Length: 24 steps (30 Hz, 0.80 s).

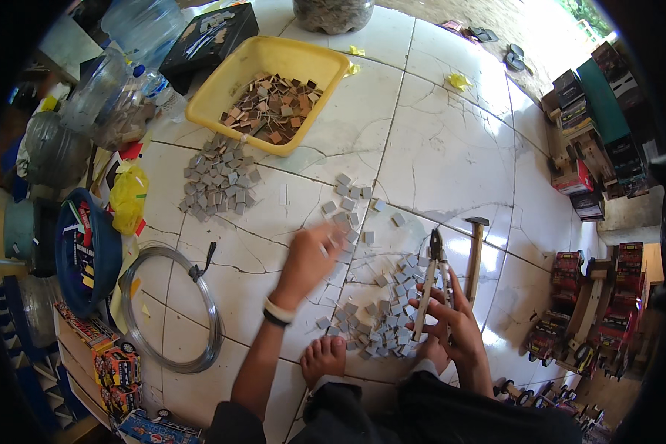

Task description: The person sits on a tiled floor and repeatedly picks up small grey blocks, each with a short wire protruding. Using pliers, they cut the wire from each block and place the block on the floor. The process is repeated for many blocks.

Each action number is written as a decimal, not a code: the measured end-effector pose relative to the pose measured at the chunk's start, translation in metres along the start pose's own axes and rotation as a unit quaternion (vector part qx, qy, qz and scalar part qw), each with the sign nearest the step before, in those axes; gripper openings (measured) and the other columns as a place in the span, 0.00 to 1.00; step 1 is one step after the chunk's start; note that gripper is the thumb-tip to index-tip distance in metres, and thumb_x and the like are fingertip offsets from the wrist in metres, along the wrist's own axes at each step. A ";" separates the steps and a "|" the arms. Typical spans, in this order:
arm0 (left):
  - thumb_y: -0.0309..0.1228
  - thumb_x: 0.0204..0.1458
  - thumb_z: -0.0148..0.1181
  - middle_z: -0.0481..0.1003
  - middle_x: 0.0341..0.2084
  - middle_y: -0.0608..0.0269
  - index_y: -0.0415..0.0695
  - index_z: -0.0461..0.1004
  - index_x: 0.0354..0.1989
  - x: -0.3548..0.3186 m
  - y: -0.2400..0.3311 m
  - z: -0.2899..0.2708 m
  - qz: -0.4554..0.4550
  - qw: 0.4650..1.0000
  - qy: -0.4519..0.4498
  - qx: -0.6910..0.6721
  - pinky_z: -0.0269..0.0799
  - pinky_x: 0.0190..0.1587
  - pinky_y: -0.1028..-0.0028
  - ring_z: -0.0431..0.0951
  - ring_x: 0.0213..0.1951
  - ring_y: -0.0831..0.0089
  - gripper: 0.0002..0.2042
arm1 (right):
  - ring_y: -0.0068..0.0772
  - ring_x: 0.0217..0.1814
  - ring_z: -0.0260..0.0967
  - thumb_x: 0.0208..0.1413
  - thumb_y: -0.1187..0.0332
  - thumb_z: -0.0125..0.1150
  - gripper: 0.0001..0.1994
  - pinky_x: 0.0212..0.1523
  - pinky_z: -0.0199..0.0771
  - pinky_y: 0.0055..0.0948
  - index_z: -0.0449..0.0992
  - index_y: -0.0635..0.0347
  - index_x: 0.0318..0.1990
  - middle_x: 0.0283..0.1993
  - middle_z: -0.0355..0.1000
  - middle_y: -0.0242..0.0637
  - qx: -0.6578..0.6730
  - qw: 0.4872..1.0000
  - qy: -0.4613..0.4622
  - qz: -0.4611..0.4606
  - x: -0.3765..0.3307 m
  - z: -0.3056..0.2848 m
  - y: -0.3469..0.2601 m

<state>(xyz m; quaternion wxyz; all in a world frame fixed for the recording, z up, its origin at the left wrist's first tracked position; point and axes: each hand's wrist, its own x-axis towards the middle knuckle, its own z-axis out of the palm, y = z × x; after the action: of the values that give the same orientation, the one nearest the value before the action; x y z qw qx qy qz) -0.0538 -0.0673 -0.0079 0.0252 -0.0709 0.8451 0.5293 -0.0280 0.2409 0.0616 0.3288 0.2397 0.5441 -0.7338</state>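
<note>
- The floor (451, 155) is white tile, cracked in places.
- A yellow tub (270, 92) of brown squares sits at the top.
- Grey squares (218, 181) lie heaped just below it; more are scattered near the middle.
- A wire coil (172, 307) lies at left.
- A hammer (475, 255) lies at right.
- Yellow scraps (459, 80), perhaps paper, lie apart near the top.

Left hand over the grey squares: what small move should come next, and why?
Probably close the fingers on one grey square and bring it across to the pliers. The left hand reaches with spread fingers onto the scattered grey squares, while the right hand holds pliers upright beside the nearer pile. Whether a piece is already pinched, I cannot tell.
</note>
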 end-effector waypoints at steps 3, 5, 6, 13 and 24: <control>0.20 0.54 0.67 0.82 0.40 0.55 0.42 0.83 0.51 -0.057 -0.009 0.059 0.072 0.991 -0.081 0.074 0.80 0.44 0.62 0.84 0.39 0.56 0.15 | 0.55 0.66 0.73 0.68 0.80 0.51 0.45 0.52 0.87 0.62 0.35 0.41 0.85 0.71 0.64 0.59 -0.011 1.000 0.014 -0.021 0.001 -0.002 -0.007; 0.19 0.54 0.66 0.79 0.44 0.56 0.43 0.82 0.53 -0.062 -0.012 0.085 0.124 0.988 -0.022 0.092 0.80 0.45 0.61 0.83 0.42 0.56 0.17 | 0.54 0.66 0.73 0.68 0.80 0.52 0.45 0.53 0.86 0.62 0.35 0.41 0.85 0.72 0.64 0.59 -0.024 1.000 0.015 -0.013 0.002 0.000 -0.008; 0.19 0.54 0.65 0.78 0.45 0.57 0.44 0.81 0.54 -0.062 -0.012 0.094 0.141 0.985 0.002 0.103 0.80 0.45 0.60 0.82 0.44 0.56 0.18 | 0.54 0.66 0.73 0.68 0.80 0.52 0.45 0.53 0.86 0.62 0.35 0.41 0.85 0.72 0.64 0.58 -0.026 1.000 0.008 -0.016 0.003 0.002 -0.008; 0.19 0.57 0.66 0.76 0.43 0.59 0.44 0.82 0.47 -0.025 0.001 0.094 0.132 0.991 0.015 -0.014 0.80 0.42 0.66 0.82 0.41 0.62 0.11 | 0.49 0.66 0.74 0.68 0.81 0.53 0.46 0.55 0.85 0.53 0.35 0.41 0.85 0.71 0.65 0.55 0.017 0.999 -0.032 0.038 -0.003 0.015 0.001; 0.24 0.67 0.62 0.83 0.44 0.49 0.32 0.73 0.55 -0.044 0.002 0.056 -0.135 0.822 0.187 -0.521 0.86 0.52 0.66 0.86 0.45 0.66 0.12 | 0.36 0.66 0.72 0.68 0.85 0.54 0.46 0.62 0.75 0.33 0.37 0.46 0.86 0.74 0.63 0.50 -0.196 0.960 -0.199 -0.032 -0.017 0.040 0.005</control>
<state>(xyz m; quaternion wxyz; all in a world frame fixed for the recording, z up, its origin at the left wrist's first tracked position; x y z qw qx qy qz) -0.0125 -0.0125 -0.0257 -0.1026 -0.2844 0.4144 0.8584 -0.0124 0.2052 0.0819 0.4472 0.0023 0.6085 -0.6555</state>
